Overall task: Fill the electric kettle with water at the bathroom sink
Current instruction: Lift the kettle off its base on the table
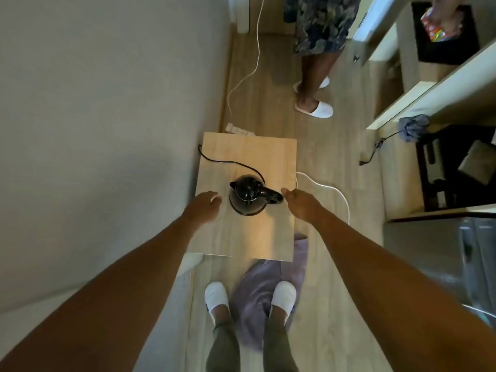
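Dim indoor light, warm cast. Brightest patch: soft glare on light wooden rectangular tabletop (249, 157) just near side of glossy black electric kettle (248, 196); small highlights on kettle lid. Broad soft shadow on plain grey wall (94, 103) beside my left hand (202, 204). My right hand (302, 204) evenly lit, edges slightly soft. Wide-angle distortion: my forearms balloon toward lower corners, wall and shelf lines bow at edges. Crumpled purple cloth (257, 291) on floor smeared by motion blur; right margin blurred too.
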